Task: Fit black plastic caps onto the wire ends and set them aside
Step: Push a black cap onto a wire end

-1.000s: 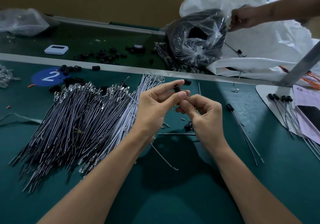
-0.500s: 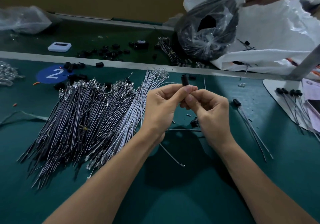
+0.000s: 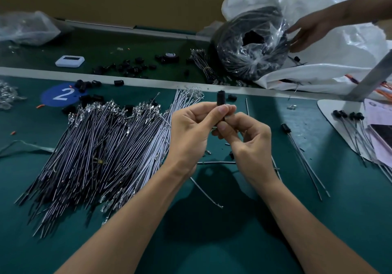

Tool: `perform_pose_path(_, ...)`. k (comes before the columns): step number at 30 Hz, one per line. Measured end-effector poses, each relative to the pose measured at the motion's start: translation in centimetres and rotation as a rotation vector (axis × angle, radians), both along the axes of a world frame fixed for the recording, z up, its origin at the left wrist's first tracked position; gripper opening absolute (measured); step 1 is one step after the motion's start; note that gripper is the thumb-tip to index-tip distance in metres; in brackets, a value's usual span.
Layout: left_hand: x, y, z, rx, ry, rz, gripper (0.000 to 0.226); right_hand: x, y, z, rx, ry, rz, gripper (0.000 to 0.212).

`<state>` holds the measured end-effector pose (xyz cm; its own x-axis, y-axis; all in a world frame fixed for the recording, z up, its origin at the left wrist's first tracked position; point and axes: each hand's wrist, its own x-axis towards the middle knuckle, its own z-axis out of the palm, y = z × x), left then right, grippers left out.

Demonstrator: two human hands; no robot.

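My left hand [image 3: 191,129] pinches a black plastic cap [image 3: 221,100] upright between thumb and fingers above the green table. My right hand [image 3: 246,140] meets it from below, its thumb and fingers pinched at the cap's lower end; whatever it holds there is hidden by the fingers. A wire [image 3: 206,193] trails down below my hands to the table. A large pile of grey wires [image 3: 101,148] with metal terminals lies to the left. Capped wires [image 3: 303,157] lie to the right, more of them [image 3: 350,121] on a white board.
Loose black caps [image 3: 127,68] are scattered at the back and near a blue round label "2" [image 3: 61,94]. Another person's hand [image 3: 305,32] touches a clear bag of black cable [image 3: 254,49] on a white sack at the back right. A white device [image 3: 70,61] lies at the back left.
My hands have stayed together at the cap, which now stands more upright. The other person's hand has come back down onto the bag of cable.
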<state>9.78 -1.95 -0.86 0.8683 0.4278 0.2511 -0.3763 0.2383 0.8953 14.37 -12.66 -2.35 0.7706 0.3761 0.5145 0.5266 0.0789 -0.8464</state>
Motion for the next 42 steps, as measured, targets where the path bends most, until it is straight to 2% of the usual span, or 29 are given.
perform_pose_path(9, 0.1, 0.0, -0.6, -0.056, 0.004, -0.042, 0.017, -0.4, 0.1, 0.0, -0.076, -0.089, -0.075, 0.006)
perform_pose_path(13, 0.4, 0.5, -0.6, -0.126, 0.067, -0.158, 0.022, -0.7, -0.2, 0.3, -0.131, -0.176, -0.171, 0.004)
perform_pose_path(16, 0.4, 0.8, -0.1, -0.206, 0.073, -0.227, 0.026, -1.0, -0.2, 0.8, -0.088, -0.135, -0.143, 0.006)
perform_pose_path(19, 0.3, 2.1, 0.3, -0.311, 0.030, -0.220, 0.022, -1.0, -0.3, 1.2, -0.142, -0.133, -0.090, 0.018)
perform_pose_path(21, 0.2, 3.7, 0.5, -0.347, 0.034, -0.185, 0.022, 0.1, -0.9, 1.4, -0.201, -0.089, -0.186, 0.026)
perform_pose_path(23, 0.1, 4.9, 0.5, -0.271, 0.119, -0.159, 0.025, 2.0, -2.1, 1.5, -0.310, -0.023, -0.336, 0.018)
perform_pose_path(26, 0.2, 5.7, 0.1, -0.079, 0.320, -0.210, 0.024, 4.6, -4.5, 1.3, -0.735, 0.021, -0.580, 0.028)
perform_pose_path(28, 0.2, 5.7, 0.0, 0.013, 0.399, -0.284, 0.027, 5.3, -5.4, 0.8, -0.986, 0.046, -0.649, 0.027)
perform_pose_path(30, 0.2, 5.2, -0.1, 0.078, 0.427, -0.312, 0.030, 5.4, -5.6, 0.5, -1.091, 0.058, -0.659, 0.024)
perform_pose_path(33, 0.4, 4.7, -0.5, 0.121, 0.423, -0.283, 0.029, 5.3, -5.4, 0.4, -1.038, 0.099, -0.682, 0.015)
perform_pose_path(36, 0.6, 4.6, -0.7, 0.171, 0.422, -0.227, 0.016, 4.9, -5.3, 0.7, -1.021, 0.050, -0.715, 0.010)
perform_pose_path(38, 0.8, 4.6, -0.8, 0.182, 0.385, -0.197, 0.011, 4.6, -5.1, 1.1, -0.826, -0.018, -0.659, 0.007)
perform_pose_path(40, 0.8, 4.4, -0.8, 0.201, 0.353, -0.170, 0.012, 3.9, -4.4, 1.7, -0.532, -0.008, -0.467, 0.007)
perform_pose_path(42, 0.8, 4.2, -0.9, 0.250, 0.334, -0.161, 0.013, 3.1, -3.6, 2.0, -0.373, 0.021, -0.263, 0.008)
